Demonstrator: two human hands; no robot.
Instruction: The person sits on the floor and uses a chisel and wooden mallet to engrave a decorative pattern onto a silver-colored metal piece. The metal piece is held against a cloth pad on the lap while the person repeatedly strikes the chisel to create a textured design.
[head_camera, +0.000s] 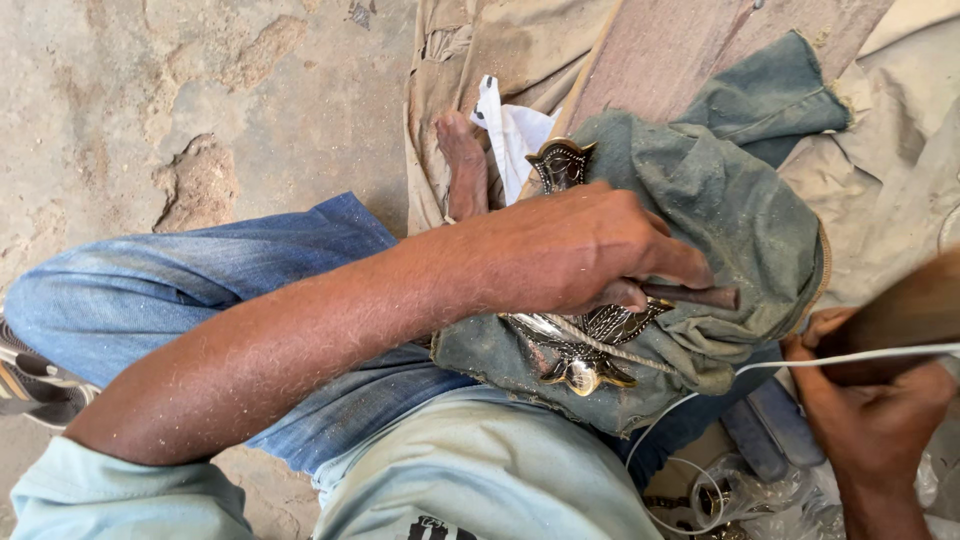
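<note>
We sit low over a rough, pitted concrete floor (200, 110), with dusty beige cloth (500, 45) spread ahead and a bare foot (462, 165) resting on it. Across our blue jeans (150, 290) lies a bunched grey-green rag (730, 210), and an ornate, shiny metal piece (580, 345) sits in its folds, its pointed top (560, 160) showing beyond our knuckles. Our left hand (570, 250) presses down on the piece, its grip closed around a thin dark rod-like tool (700, 296) that lies over the rag. Our right hand (875, 410), lower right, has its grip closed on a blurred brown wooden handle (905, 310). A white cord (850, 358) runs past it.
</note>
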